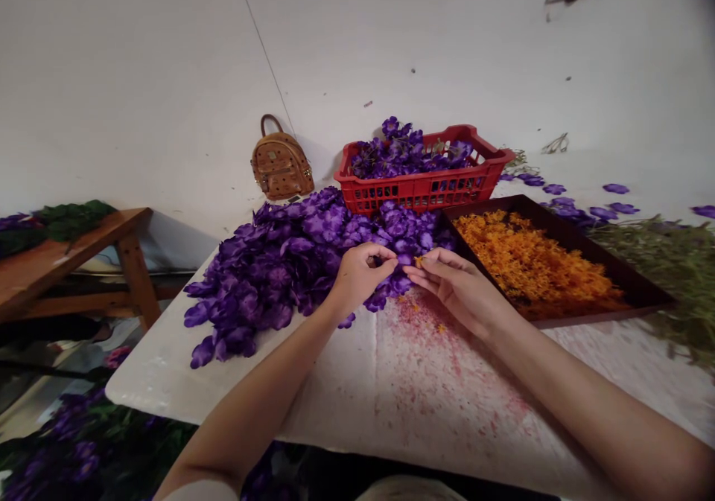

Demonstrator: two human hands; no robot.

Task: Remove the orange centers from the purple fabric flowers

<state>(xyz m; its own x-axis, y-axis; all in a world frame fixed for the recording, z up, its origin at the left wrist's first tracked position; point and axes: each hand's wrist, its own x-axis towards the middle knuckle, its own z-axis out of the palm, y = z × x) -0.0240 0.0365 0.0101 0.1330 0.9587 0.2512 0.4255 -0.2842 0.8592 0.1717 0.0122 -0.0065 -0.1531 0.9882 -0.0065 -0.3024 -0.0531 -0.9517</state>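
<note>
Over the middle of the white table [335, 382], my left hand [366, 270] has thumb and forefinger pinched together; whatever is between them is too small to make out. Close by on its right, my right hand [452, 281] pinches a small orange flower piece [418, 261] between thumb and fingers. Behind and to the left of my hands spreads a large pile of purple petals [290, 255]. A dark tray [642, 292] of orange flower pieces [536, 259] lies right of my right hand.
Behind the pile stands a red basket [418, 190] of purple flowers. A small brown backpack [282, 162] leans against the wall. Green stems [664, 263] and loose purple petals lie at the right. A wooden bench [134, 263] stands at the left.
</note>
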